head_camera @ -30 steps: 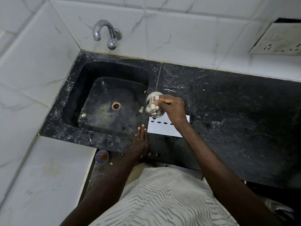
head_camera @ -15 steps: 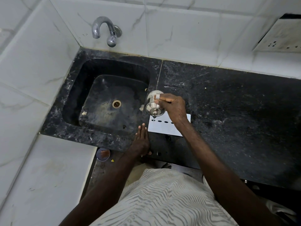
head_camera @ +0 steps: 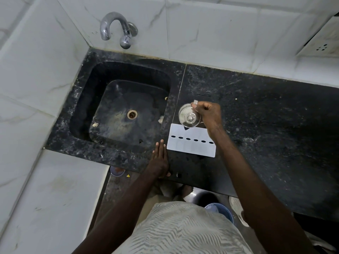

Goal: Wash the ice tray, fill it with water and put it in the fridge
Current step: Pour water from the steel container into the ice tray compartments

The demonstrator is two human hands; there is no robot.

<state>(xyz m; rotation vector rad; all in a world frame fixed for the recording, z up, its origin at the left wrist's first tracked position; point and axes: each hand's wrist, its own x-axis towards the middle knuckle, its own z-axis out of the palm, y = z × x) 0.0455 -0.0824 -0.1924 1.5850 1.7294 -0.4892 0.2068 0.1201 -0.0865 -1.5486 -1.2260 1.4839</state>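
A white ice tray (head_camera: 190,150) lies flat on the black stone counter (head_camera: 266,116), just right of the sink (head_camera: 80,107). A row of dark oval slots runs across it. My right hand (head_camera: 208,114) grips a small steel cup (head_camera: 188,117) tipped on its side over the tray's far edge, with its base turned toward me. My left hand (head_camera: 160,159) rests flat on the counter's front edge, fingers straight, just left of the tray and not touching it.
A curved metal tap (head_camera: 117,28) sticks out of the tiled wall above the sink, whose drain (head_camera: 132,114) is uncovered. Below the counter edge are a blue bucket (head_camera: 221,211), a steel vessel (head_camera: 200,197) and a small bowl (head_camera: 117,171). A wall socket (head_camera: 321,46) sits at far right.
My right hand has tipped the cup further, so its base now faces me, over the tray's far edge. The left hand and the tray have stayed put.
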